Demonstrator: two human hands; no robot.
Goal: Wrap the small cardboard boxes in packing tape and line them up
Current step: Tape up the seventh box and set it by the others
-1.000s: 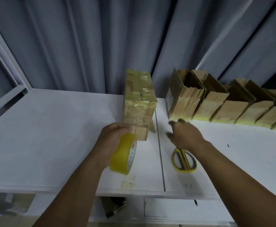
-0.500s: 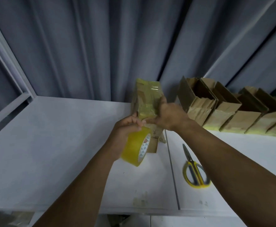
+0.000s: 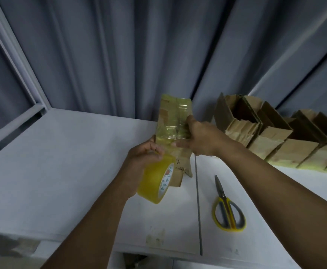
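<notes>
a second ago the right hand [image 3: 201, 138] hung free over the yellow-handled scissors [image 3: 227, 212]; now it grips the right side of the tall brown cardboard box [image 3: 173, 129], thumb pressed across its near face. the left hand [image 3: 141, 158] holds the yellow roll of clear packing tape [image 3: 156, 181] low against the box's left edge, fingers curled round the roll. with the box steadied, another band of tape can probably be pulled around it, so wrapping of this box looks underway, not finished.

the box stands upright at the middle of the white table [image 3: 61, 162], in front of the grey curtain [image 3: 120, 55]. its upper part is glossy and yellowish under crinkled tape, while the lower part is bare brown card with loose flaps; whether those flaps touch the table is hard to tell. to the right, along the far edge, a row of open brown cardboard boxes [image 3: 275, 136] leans together, their bases taped yellow. the scissors lie closed, near right
</notes>
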